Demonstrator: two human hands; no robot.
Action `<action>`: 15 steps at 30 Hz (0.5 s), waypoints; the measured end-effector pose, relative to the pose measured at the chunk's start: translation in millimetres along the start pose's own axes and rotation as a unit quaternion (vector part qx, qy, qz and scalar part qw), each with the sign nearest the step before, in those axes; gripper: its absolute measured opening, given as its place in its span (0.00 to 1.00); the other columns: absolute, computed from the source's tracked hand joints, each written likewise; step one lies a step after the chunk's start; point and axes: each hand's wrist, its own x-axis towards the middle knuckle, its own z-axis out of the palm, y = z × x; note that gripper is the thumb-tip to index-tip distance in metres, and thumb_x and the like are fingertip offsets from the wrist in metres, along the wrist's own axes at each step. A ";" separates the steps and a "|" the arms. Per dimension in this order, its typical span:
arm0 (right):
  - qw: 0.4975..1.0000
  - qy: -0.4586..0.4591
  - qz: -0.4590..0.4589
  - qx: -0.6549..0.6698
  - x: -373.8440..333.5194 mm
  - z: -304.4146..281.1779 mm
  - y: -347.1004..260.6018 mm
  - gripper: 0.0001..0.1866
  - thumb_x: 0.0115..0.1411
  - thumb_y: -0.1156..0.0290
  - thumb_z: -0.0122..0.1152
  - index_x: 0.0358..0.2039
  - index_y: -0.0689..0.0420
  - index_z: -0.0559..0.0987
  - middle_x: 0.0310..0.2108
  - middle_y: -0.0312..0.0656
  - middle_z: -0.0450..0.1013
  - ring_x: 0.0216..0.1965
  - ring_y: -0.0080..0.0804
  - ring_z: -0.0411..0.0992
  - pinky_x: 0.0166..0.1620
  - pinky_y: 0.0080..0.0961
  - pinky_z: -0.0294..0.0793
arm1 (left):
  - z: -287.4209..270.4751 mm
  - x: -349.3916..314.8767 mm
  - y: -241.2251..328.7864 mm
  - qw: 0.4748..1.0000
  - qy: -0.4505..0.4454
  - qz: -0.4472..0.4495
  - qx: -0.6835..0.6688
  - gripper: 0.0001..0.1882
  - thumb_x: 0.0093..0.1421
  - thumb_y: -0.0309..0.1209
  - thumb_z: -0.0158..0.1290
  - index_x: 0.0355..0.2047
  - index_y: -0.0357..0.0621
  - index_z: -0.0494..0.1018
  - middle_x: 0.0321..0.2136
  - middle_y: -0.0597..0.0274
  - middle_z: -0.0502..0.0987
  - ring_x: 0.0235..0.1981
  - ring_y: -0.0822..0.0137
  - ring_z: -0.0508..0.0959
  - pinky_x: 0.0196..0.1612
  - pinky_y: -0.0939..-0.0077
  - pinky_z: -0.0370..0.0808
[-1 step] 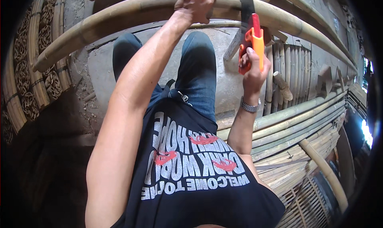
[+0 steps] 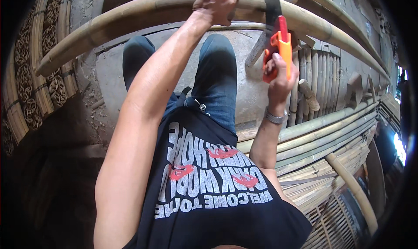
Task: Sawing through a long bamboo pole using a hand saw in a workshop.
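A long, thick bamboo pole (image 2: 143, 10) runs crosswise at the top of the view. My left hand (image 2: 215, 6) is wrapped over it from above, its fingertips close to the frame's upper edge. To the right, my right hand (image 2: 281, 72) is closed round the orange and red handle of a handsaw (image 2: 284, 44). The saw's dark blade lies across the pole, a short way right of my left hand. Where its teeth meet the bamboo cannot be made out.
Below the pole are my knees (image 2: 215, 53) and a grey concrete floor (image 2: 111, 70). Tied bamboo bundles (image 2: 41, 88) stand at the left. On the right lie several bamboo poles (image 2: 322, 127), split strips (image 2: 305, 186) and a short bamboo piece (image 2: 308, 94). A second pole (image 2: 344, 16) lies beyond.
My right hand and the saw have shifted slightly down and to the right, toward me. My left hand stays on the pole with hardly any movement.
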 end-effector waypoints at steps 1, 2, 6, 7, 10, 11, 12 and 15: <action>1.000 -0.007 -0.002 -0.007 4.6 -5.7 1.5 0.11 0.67 0.67 0.59 0.32 0.62 0.78 0.18 0.29 0.67 0.18 0.15 0.63 0.22 0.15 0.60 | 2.2 -0.3 -4.3 1.000 0.000 -0.004 0.008 0.23 0.38 0.35 0.61 0.35 0.38 0.72 0.29 0.49 0.76 0.32 0.53 0.79 0.38 0.60 0.77; 1.000 -0.012 0.001 0.001 10.0 -7.4 0.5 0.11 0.67 0.67 0.59 0.31 0.61 0.78 0.18 0.30 0.67 0.18 0.16 0.63 0.22 0.16 0.61 | 1.0 3.0 -8.4 0.999 -0.040 0.000 -0.012 0.24 0.37 0.37 0.62 0.35 0.38 0.73 0.29 0.50 0.76 0.32 0.54 0.79 0.38 0.61 0.77; 1.000 -0.010 0.018 0.017 31.2 0.7 -26.6 0.14 0.66 0.65 0.59 0.25 0.58 0.73 0.18 0.33 0.64 0.18 0.20 0.62 0.23 0.19 0.63 | 4.7 4.6 -17.0 1.000 -0.029 0.000 0.003 0.27 0.33 0.40 0.65 0.35 0.40 0.73 0.29 0.53 0.76 0.33 0.55 0.79 0.36 0.63 0.76; 0.999 0.006 0.028 0.020 37.9 -1.8 -36.7 0.14 0.66 0.64 0.59 0.25 0.58 0.73 0.18 0.33 0.63 0.18 0.21 0.62 0.24 0.20 0.63 | 1.9 3.8 -13.6 1.000 -0.011 0.006 0.003 0.27 0.33 0.40 0.65 0.35 0.40 0.73 0.29 0.53 0.76 0.33 0.56 0.79 0.36 0.63 0.75; 0.987 -0.078 0.103 0.098 79.0 -35.3 -71.5 0.12 0.67 0.62 0.59 0.30 0.56 0.73 0.21 0.31 0.62 0.19 0.21 0.62 0.24 0.19 0.63 | 0.0 7.8 -10.3 0.999 -0.034 0.002 -0.006 0.29 0.34 0.39 0.65 0.37 0.38 0.74 0.29 0.53 0.75 0.33 0.56 0.78 0.37 0.63 0.75; 0.973 -0.129 0.120 0.147 97.4 -44.6 -79.7 0.12 0.68 0.61 0.59 0.33 0.55 0.73 0.22 0.31 0.63 0.20 0.21 0.63 0.24 0.19 0.63 | 1.5 7.3 -10.7 0.998 -0.055 -0.004 -0.007 0.29 0.34 0.39 0.65 0.37 0.38 0.74 0.30 0.53 0.76 0.33 0.56 0.78 0.37 0.63 0.75; 0.981 -0.126 0.100 0.112 115.7 -47.6 -85.4 0.11 0.68 0.61 0.59 0.36 0.55 0.73 0.24 0.30 0.62 0.21 0.20 0.63 0.24 0.19 0.63 | 4.2 6.8 -9.6 0.998 -0.061 -0.010 -0.008 0.30 0.35 0.39 0.65 0.39 0.37 0.74 0.31 0.52 0.76 0.34 0.54 0.79 0.39 0.61 0.76; 0.999 -0.009 0.028 0.023 128.3 -17.1 -112.5 0.10 0.66 0.65 0.64 0.33 0.57 0.76 0.21 0.31 0.65 0.18 0.19 0.63 0.23 0.19 0.63 | 13.9 2.0 -12.0 0.990 -0.134 -0.011 0.046 0.50 0.31 0.51 0.78 0.53 0.38 0.72 0.40 0.51 0.79 0.42 0.55 0.82 0.47 0.64 0.81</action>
